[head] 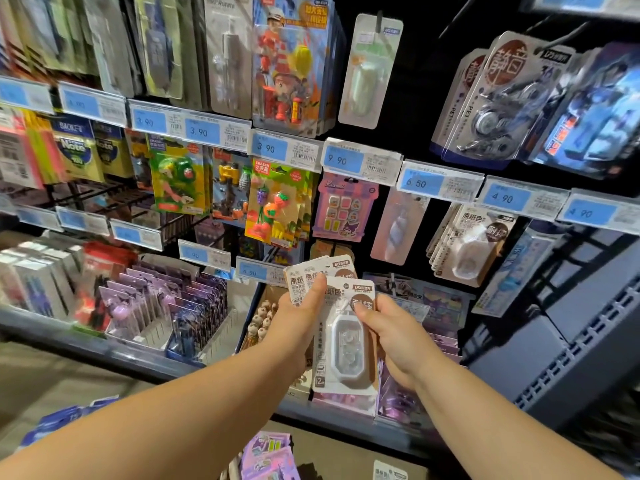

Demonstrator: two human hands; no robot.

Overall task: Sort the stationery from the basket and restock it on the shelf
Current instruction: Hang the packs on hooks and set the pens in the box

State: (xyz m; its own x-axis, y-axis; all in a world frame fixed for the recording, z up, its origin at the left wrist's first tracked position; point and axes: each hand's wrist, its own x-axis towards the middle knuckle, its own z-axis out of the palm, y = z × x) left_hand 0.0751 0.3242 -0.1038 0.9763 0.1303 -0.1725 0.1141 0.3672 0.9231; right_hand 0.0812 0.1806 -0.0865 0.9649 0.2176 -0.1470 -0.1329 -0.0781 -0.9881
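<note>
left grip (298, 323) clamps fanned tape packs (300, 281), right grip (398, 337) pinches front pack (346, 348). fan looks loose, tug could spill rest onto shelf (86, 344) tbh

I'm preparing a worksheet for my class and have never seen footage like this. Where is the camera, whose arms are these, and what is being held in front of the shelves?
This single picture comes from a camera worn on a person's head, looking forward and down, so the two bare arms are the wearer's own. The left hand grips a small fan of carded correction-tape packs, and the right hand pinches the front one. Behind are shop shelves with blue price labels. To the right, similar-looking packs hang; fruit-shaped erasers hang further left.
</note>
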